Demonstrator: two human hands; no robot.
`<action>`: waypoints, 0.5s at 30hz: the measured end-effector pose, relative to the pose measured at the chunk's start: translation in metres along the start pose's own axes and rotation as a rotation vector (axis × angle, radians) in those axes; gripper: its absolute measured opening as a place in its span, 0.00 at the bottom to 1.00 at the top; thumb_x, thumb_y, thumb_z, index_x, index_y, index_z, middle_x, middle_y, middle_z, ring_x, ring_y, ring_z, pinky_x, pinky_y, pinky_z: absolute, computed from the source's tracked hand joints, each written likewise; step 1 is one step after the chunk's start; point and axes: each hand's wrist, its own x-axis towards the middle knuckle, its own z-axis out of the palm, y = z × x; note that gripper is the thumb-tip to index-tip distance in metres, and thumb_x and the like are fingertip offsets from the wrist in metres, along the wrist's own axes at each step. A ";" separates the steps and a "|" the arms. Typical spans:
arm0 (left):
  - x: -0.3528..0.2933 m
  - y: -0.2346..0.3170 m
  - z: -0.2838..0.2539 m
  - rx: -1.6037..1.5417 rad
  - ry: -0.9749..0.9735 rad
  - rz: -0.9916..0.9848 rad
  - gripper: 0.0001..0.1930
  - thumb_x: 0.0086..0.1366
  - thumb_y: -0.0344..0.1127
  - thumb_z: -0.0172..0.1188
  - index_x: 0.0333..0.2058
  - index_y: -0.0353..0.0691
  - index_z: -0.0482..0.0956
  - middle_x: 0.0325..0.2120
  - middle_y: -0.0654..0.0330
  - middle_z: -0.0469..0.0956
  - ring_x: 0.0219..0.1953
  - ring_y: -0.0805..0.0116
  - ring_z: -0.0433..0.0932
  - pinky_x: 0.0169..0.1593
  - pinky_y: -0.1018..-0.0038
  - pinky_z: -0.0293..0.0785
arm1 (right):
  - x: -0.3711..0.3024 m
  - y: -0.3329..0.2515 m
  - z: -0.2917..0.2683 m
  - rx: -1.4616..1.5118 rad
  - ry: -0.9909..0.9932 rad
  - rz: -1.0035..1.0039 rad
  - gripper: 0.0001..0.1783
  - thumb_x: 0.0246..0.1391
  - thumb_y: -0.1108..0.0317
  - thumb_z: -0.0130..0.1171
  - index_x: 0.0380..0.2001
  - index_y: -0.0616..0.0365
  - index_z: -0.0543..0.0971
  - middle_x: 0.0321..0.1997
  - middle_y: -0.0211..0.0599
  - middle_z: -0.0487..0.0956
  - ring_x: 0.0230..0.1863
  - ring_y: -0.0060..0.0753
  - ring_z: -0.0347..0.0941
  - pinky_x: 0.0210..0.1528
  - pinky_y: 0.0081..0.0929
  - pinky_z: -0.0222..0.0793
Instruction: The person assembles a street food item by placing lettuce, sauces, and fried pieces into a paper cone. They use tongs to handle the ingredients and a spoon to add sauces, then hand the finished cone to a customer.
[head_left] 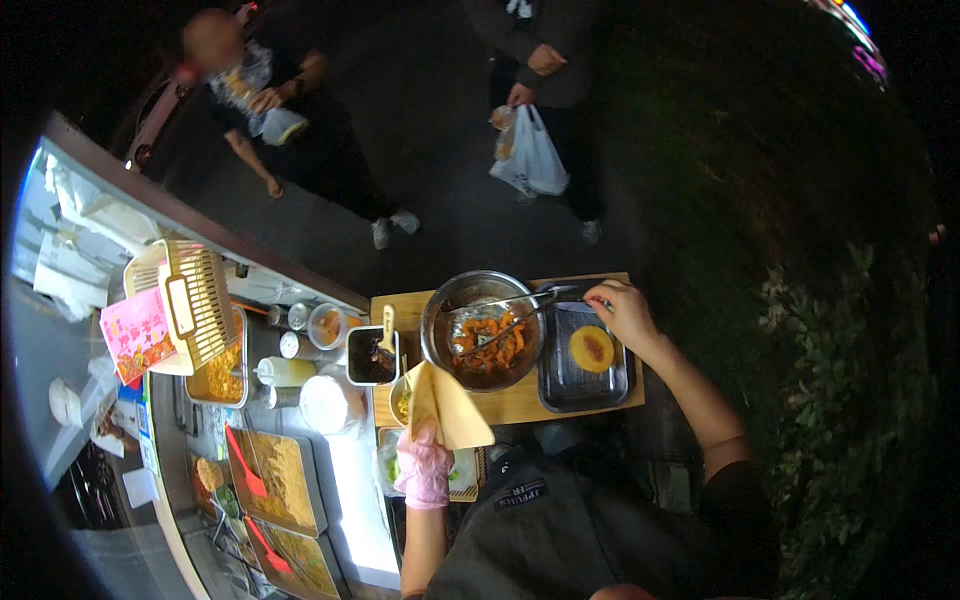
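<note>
My left hand (424, 468), in a pink glove, is closed around the lower part of a tan paper pouch (452, 408), which spreads open upward. My bare right hand (626, 316) is over the far right of a black tray (548, 398), fingers curled together; what they pinch, if anything, is hidden. A round golden flatbread (591, 349) lies in that tray, just below my fingers. Left of it, a steel bowl (432, 365) holds orange-red pieces of food (503, 345). Metal tongs (505, 300) rest across the bowl, their joined end pointing toward my right hand.
A black tub (372, 368) of dark sauce with a wooden-handled brush stands left of the bowl. Further left are a squeeze bottle (287, 372), food trays (275, 480) with red scoops, and a cream basket (200, 300). Two people stand beyond the wooden board (410, 303), one holding a white bag (535, 155).
</note>
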 end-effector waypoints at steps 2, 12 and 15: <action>-0.013 -0.001 -0.015 0.191 -0.175 -0.202 0.18 0.54 0.30 0.63 0.45 0.45 0.75 0.28 0.48 0.78 0.27 0.48 0.78 0.30 0.59 0.74 | 0.030 -0.029 0.020 -0.141 -0.052 -0.270 0.18 0.49 0.68 0.68 0.45 0.58 0.81 0.43 0.37 0.81 0.47 0.35 0.75 0.51 0.34 0.69; -0.025 -0.018 -0.030 0.731 0.062 -0.435 0.21 0.61 0.35 0.60 0.54 0.40 0.75 0.32 0.45 0.77 0.36 0.50 0.80 0.35 0.60 0.78 | 0.091 -0.031 0.102 -0.780 -0.416 -0.496 0.13 0.49 0.62 0.63 0.36 0.57 0.83 0.40 0.38 0.80 0.52 0.37 0.70 0.59 0.43 0.58; -0.036 -0.085 -0.020 1.348 0.211 -0.032 0.22 0.68 0.39 0.53 0.59 0.41 0.71 0.36 0.42 0.77 0.32 0.56 0.80 0.25 0.65 0.79 | 0.079 -0.046 0.046 -0.635 -0.412 -0.262 0.18 0.55 0.58 0.63 0.44 0.57 0.80 0.44 0.39 0.78 0.44 0.40 0.76 0.46 0.39 0.73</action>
